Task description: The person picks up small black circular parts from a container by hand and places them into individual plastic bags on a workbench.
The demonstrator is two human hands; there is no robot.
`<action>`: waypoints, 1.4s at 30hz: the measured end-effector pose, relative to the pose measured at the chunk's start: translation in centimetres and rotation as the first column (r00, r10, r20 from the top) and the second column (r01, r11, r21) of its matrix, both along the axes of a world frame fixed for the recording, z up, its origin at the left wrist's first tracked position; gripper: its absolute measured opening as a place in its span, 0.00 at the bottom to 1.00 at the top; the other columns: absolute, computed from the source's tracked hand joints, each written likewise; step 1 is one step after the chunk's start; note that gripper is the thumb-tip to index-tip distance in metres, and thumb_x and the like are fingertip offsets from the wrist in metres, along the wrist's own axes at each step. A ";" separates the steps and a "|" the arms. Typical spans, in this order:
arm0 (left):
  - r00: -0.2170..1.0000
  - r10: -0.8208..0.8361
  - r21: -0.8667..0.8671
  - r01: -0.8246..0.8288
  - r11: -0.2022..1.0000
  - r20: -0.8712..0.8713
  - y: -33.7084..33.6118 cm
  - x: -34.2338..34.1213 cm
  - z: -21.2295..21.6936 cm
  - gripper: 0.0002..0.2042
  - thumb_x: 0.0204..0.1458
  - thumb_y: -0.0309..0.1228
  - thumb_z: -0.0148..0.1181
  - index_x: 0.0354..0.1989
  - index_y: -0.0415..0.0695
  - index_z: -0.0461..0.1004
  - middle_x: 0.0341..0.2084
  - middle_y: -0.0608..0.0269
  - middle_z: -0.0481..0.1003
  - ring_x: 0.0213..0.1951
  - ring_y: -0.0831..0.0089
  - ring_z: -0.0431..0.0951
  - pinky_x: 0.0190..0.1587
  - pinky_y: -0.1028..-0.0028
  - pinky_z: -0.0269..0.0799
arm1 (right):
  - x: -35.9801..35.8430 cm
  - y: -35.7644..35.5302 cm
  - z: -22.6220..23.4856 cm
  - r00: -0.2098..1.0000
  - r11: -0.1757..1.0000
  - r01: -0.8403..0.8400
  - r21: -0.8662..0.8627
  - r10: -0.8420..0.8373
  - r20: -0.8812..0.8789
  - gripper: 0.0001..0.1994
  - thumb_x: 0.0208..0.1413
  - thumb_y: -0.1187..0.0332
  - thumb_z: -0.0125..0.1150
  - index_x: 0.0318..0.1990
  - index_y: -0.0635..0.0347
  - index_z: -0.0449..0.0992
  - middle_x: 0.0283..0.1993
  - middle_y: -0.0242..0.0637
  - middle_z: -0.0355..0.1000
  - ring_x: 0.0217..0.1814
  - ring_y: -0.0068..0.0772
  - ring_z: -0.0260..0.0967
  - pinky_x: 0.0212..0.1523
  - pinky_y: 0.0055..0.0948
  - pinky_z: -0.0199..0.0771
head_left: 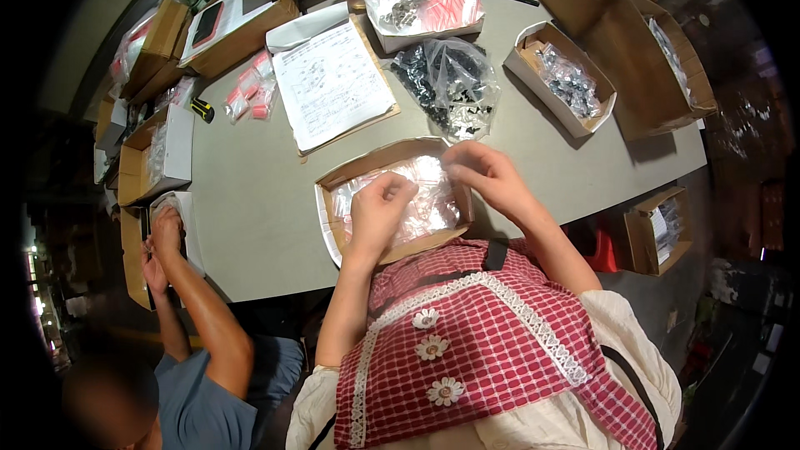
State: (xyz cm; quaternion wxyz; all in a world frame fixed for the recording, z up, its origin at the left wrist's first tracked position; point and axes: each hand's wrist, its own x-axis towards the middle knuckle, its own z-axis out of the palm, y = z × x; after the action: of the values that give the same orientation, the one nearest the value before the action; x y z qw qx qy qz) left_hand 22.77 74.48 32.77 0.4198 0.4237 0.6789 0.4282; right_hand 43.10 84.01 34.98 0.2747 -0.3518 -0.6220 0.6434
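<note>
In front of me an open cardboard box [326, 229] holds a heap of small clear plastic bags [429, 215] with pinkish edges. Over the box's left half is my left hand [382, 207], its fingers curled and pinched together. My right hand [487, 177] hovers at the far right corner of the box, with thumb and fingers bent toward each other and the fingertips a little blurred. Whatever either hand pinches is too small or hidden to make out. Just beyond the box lies a clear bag of small black parts [450, 83].
A clipboard with paper [333, 83] lies beyond the box. Farther back stands a box of red-and-white bags [425, 8]. At right are a box of metal parts [567, 83] and a tall carton [642, 67]. At left, a co-worker's hands [162, 242] reach into another box.
</note>
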 end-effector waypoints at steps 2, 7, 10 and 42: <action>0.993 -0.019 0.027 0.016 0.999 0.114 -0.3 -0.3 0.2 0.07 0.53 0.32 0.66 0.33 0.40 0.80 0.22 0.70 0.76 0.26 0.84 0.72 0.30 0.79 0.67 | -0.4 0.0 0.5 0.984 0.988 -0.120 0.101 0.105 0.142 0.17 0.58 0.65 0.64 0.53 0.62 0.75 0.49 0.34 0.75 0.46 0.25 0.72 0.46 0.27 0.72; 0.970 -0.088 0.098 0.068 0.993 0.225 -0.7 0.0 1.1 0.04 0.56 0.27 0.64 0.34 0.39 0.78 0.25 0.73 0.75 0.27 0.86 0.69 0.31 0.83 0.65 | -1.8 0.2 1.4 0.965 0.948 -0.225 0.224 0.185 0.184 0.17 0.55 0.65 0.67 0.50 0.61 0.76 0.47 0.36 0.74 0.43 0.25 0.71 0.42 0.27 0.72; 0.978 -0.117 0.045 0.111 0.993 0.172 -0.8 0.1 1.0 0.05 0.55 0.27 0.64 0.35 0.38 0.78 0.27 0.71 0.76 0.29 0.85 0.71 0.33 0.82 0.66 | -2.0 0.6 2.0 0.957 0.945 -0.225 0.236 0.168 0.237 0.13 0.54 0.66 0.67 0.45 0.61 0.77 0.41 0.35 0.75 0.40 0.25 0.71 0.40 0.27 0.71; 0.924 0.142 0.275 -0.042 0.960 -0.355 -1.1 1.4 1.6 0.10 0.54 0.31 0.65 0.37 0.37 0.74 0.30 0.57 0.79 0.33 0.65 0.79 0.34 0.69 0.73 | -1.3 -1.1 1.0 0.982 0.969 -0.168 -0.180 0.180 0.051 0.06 0.58 0.71 0.65 0.31 0.61 0.74 0.24 0.24 0.70 0.25 0.13 0.66 0.24 0.17 0.61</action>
State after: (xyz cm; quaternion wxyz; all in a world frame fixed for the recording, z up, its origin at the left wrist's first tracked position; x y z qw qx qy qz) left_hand 24.17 73.40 34.33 0.2033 0.5162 0.7024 0.4459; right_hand 41.79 82.91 36.00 0.1643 -0.3401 -0.6002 0.7050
